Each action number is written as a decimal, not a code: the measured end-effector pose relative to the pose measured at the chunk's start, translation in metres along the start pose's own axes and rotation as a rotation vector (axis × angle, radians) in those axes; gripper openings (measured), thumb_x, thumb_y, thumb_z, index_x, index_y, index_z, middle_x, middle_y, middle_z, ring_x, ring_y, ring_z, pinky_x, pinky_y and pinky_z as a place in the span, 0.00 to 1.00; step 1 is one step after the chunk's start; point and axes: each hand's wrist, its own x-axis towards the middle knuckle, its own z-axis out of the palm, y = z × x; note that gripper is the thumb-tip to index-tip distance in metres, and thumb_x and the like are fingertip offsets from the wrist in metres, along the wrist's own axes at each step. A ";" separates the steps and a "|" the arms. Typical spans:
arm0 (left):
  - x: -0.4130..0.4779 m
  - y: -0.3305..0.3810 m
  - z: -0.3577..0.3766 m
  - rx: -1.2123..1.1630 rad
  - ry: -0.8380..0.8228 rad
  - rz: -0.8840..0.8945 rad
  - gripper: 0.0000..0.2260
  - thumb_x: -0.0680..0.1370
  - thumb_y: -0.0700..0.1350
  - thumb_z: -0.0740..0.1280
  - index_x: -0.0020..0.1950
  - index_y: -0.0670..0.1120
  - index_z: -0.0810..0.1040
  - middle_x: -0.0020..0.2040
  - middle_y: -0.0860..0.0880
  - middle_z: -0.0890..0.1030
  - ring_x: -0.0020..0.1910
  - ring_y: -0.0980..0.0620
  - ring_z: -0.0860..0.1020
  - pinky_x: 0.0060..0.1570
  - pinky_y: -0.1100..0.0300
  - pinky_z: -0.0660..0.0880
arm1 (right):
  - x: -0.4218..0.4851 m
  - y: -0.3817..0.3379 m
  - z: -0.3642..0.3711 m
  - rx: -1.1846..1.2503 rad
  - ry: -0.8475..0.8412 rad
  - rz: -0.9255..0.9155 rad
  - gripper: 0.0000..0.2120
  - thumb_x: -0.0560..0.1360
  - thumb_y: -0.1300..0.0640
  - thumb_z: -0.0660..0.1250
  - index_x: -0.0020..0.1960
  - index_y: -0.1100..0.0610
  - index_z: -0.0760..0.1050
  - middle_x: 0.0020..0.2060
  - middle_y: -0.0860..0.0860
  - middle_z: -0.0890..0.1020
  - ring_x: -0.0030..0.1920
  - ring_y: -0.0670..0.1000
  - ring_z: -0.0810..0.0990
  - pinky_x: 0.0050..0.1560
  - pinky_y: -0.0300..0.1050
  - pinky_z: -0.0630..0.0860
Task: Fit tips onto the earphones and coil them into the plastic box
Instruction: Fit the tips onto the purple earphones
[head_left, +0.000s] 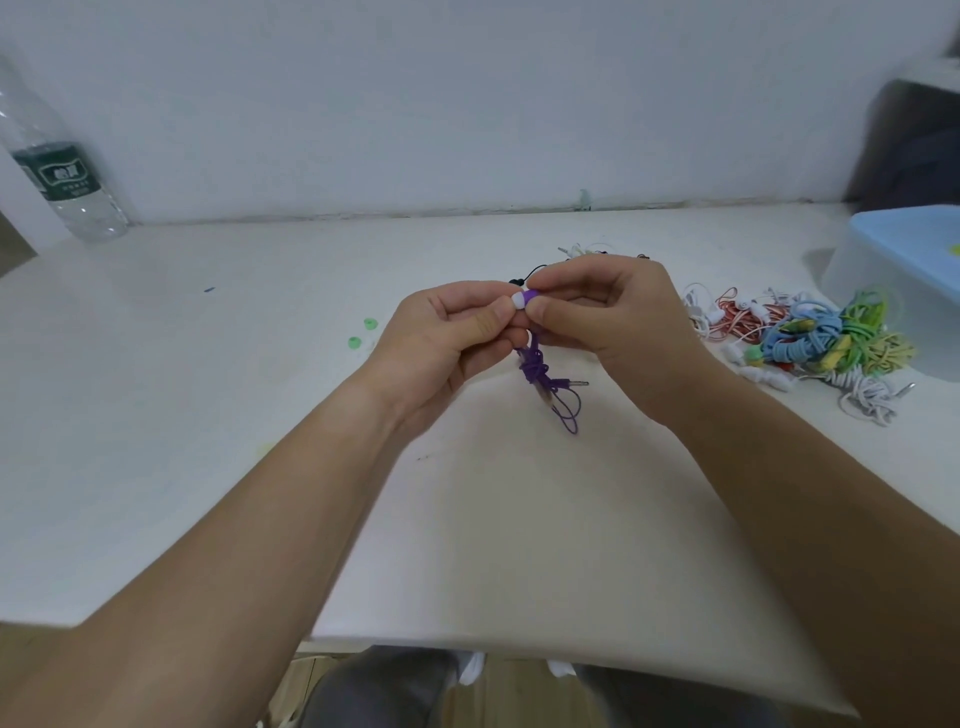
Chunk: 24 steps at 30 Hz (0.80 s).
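Surface: white table (234, 415) set against a pale wall (415, 104).
Earphone: purple bud (532, 296) with a white tip (517, 300) at its left end, held above the middle of the table between both hands.
Left hand (441, 343): thumb and curled fingers pinch the white tip.
Right hand (613, 317): thumb and forefinger pinch the purple bud; the other fingers curl under.
Cable: purple cord (535, 370) hangs bunched below the hands, its metal plug (577, 383) pointing right.
Right side: tangled pile of coloured earphones (810, 343), just beside a clear plastic box (857, 275) with a blue top.
Left side: 2 green tips (354, 342) on the table; a water bottle (62, 171) in the far corner.
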 end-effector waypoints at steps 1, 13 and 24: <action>0.000 0.000 0.000 -0.003 -0.007 -0.003 0.08 0.79 0.38 0.67 0.56 0.40 0.83 0.43 0.46 0.85 0.39 0.55 0.83 0.41 0.68 0.78 | 0.000 -0.001 0.000 -0.004 0.002 0.000 0.07 0.73 0.72 0.71 0.50 0.64 0.81 0.39 0.56 0.86 0.40 0.53 0.86 0.46 0.46 0.83; -0.001 0.000 0.001 0.120 0.048 0.066 0.05 0.79 0.40 0.69 0.51 0.44 0.84 0.42 0.45 0.84 0.40 0.52 0.82 0.37 0.66 0.77 | -0.002 -0.001 -0.001 -0.063 -0.003 0.045 0.07 0.73 0.68 0.73 0.49 0.60 0.82 0.40 0.56 0.86 0.40 0.51 0.84 0.45 0.46 0.83; -0.005 0.004 0.001 0.415 0.093 0.177 0.04 0.76 0.39 0.74 0.50 0.43 0.84 0.44 0.43 0.85 0.41 0.54 0.82 0.38 0.63 0.77 | -0.003 -0.001 -0.008 -0.149 -0.023 0.085 0.06 0.73 0.63 0.75 0.48 0.55 0.83 0.38 0.50 0.85 0.39 0.50 0.81 0.45 0.49 0.80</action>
